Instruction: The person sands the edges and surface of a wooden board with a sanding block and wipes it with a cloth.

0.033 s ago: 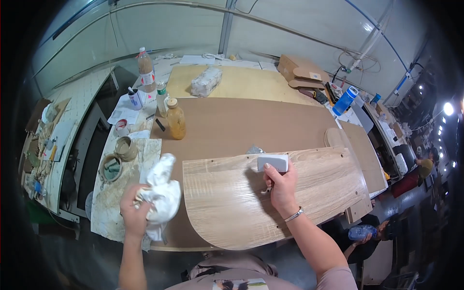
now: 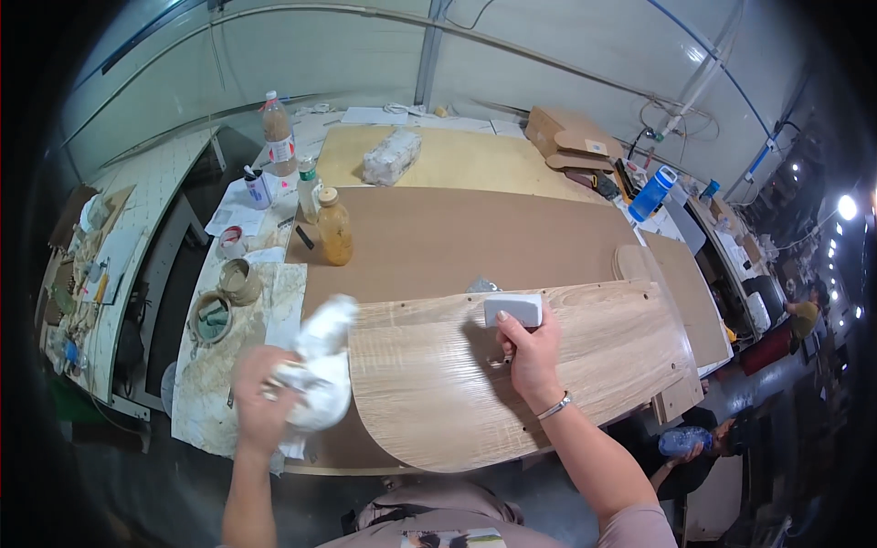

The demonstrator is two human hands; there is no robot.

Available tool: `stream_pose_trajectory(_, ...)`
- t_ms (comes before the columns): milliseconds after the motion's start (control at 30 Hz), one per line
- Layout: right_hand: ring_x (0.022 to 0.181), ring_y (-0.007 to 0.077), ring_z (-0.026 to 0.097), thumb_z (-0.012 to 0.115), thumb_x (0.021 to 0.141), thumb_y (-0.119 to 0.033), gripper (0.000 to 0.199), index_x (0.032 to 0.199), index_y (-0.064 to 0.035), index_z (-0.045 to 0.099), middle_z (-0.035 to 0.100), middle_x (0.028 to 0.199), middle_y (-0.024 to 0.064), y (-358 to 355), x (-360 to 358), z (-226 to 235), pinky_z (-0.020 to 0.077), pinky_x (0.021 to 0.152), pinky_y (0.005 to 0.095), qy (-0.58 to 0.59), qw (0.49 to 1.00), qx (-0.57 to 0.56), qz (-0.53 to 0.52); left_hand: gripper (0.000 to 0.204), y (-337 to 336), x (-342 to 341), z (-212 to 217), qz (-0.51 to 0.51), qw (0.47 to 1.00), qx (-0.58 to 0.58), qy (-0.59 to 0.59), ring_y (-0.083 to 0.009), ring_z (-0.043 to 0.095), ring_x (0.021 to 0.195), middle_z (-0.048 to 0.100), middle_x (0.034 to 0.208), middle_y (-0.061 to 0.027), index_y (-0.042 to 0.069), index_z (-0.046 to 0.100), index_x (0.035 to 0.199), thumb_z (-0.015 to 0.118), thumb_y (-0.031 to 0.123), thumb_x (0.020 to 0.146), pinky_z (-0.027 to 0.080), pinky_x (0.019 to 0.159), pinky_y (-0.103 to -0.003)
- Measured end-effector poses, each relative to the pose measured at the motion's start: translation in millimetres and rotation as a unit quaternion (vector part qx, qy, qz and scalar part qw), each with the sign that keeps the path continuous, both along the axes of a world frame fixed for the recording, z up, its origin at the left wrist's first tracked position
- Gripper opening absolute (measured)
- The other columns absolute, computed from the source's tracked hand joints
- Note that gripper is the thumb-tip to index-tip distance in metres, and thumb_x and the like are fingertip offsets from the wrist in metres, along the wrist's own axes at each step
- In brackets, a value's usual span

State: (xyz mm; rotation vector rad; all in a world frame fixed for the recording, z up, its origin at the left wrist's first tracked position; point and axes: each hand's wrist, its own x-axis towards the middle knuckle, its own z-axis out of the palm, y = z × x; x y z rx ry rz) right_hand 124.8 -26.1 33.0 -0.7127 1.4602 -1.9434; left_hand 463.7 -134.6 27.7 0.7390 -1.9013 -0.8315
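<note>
At the frame's lower left your left hand [image 2: 263,395] clutches a white cloth [image 2: 322,388], likely soft and light; at centre your right hand [image 2: 533,354] clasps a white block [image 2: 514,310], probably stiff, best held by its edges.

One left hand [image 2: 263,399] and one right hand [image 2: 533,352] are holding one white cloth [image 2: 322,388] and one white block [image 2: 513,310]. One long wood-coloured board [image 2: 457,393] is lying under the right hand. Three bottles [image 2: 334,233] are standing on the left, and one blue bottle [image 2: 652,194] is sitting on the right. Another person's hand [image 2: 696,450] is holding one more blue bottle [image 2: 681,441]. Two round pots [image 2: 245,291] and one white cup [image 2: 258,194] are standing on the left. One wrapped lump [image 2: 392,157] is lying near the back.
</note>
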Motion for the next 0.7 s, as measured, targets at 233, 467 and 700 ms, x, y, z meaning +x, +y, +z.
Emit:
stream_pose_trajectory(233,0.068,0.0061,0.056,0.076,0.083,-0.009,0.028,0.106,-0.0006,0.062,0.064,0.088,0.0021,-7,2,-2,0.0453,0.057,0.021,0.021,0.999,0.046,0.012,0.036,-10,-79,3,0.043,0.975,-0.022,-0.217,-0.038,0.062,0.091,0.059,0.1,-0.0146,0.008,0.064,0.101,0.077,0.023,0.072,0.05,0.078,-0.043)
stream_pose_trajectory(467,0.064,0.0054,0.054,0.077,0.082,-0.012,0.029,0.104,-0.0015,0.062,0.062,0.081,0.0006,-11,-2,-1,0.0429,0.054,0.0199,0.053,0.998,0.029,0.017,0.034,-117,-115,-6,0.166,0.956,0.043,-0.238,-0.0397,0.064,0.097,0.067,0.101,-0.0191,0.006,0.062,0.104,0.069,0.028,0.079,0.05,0.081,-0.048)
stream_pose_trajectory(700,0.072,0.0164,0.067,0.07,0.081,-0.004,0.021,0.1,-0.0029,0.061,0.065,0.086,0.0081,-9,7,-2,0.054,0.058,0.0314,-0.087,0.994,-0.025,0.059,0.032,-110,-116,-41,0.048,0.973,0.015,-0.226,-0.0346,0.068,0.093,0.072,0.101,-0.0173,0.006,0.066,0.111,0.067,0.021,0.083,0.05,0.081,-0.044)
